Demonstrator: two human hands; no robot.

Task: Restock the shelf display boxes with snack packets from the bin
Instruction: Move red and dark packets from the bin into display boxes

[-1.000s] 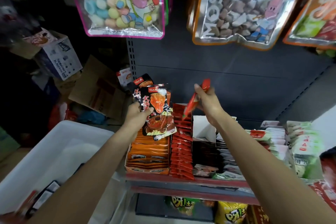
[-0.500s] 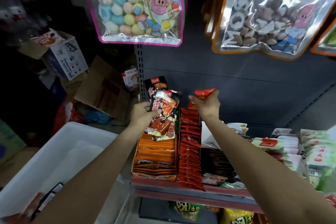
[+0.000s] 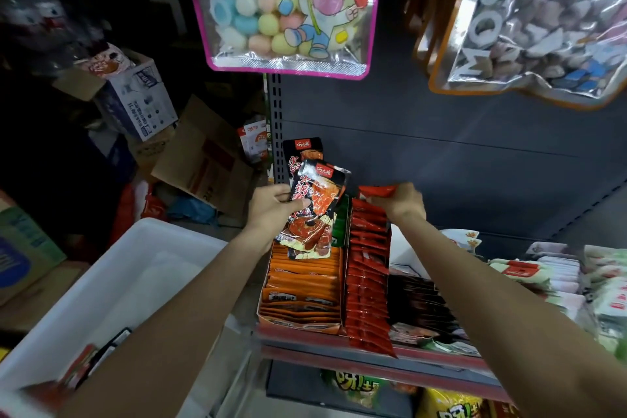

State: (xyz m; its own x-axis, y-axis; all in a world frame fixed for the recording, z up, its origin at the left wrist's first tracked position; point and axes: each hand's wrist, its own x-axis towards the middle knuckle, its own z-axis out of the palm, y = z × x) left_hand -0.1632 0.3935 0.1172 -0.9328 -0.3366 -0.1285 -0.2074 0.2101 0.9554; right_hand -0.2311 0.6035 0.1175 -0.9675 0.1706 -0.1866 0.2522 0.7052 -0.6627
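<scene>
My left hand point(image 3: 273, 205) grips a small stack of black snack packets point(image 3: 314, 210) with red print, held above the orange display box point(image 3: 298, 292) at the shelf's left end. My right hand point(image 3: 402, 202) pinches a red packet point(image 3: 376, 191) at the back end of the row of red packets point(image 3: 368, 282) standing in the neighbouring box. The white bin point(image 3: 112, 285) sits low on the left, with a few packets point(image 3: 91, 360) in its near corner.
Dark and pale packets point(image 3: 529, 278) fill more boxes along the shelf to the right. Big candy bags point(image 3: 285, 7) hang overhead from the dark back panel point(image 3: 441, 159). Cardboard cartons point(image 3: 135, 102) are piled on the floor at left. A lower shelf holds yellow snack bags point(image 3: 451, 407).
My right hand has lowered the red packet from mid-air down to the back of the red row. My left hand stayed above the orange box with its black packets.
</scene>
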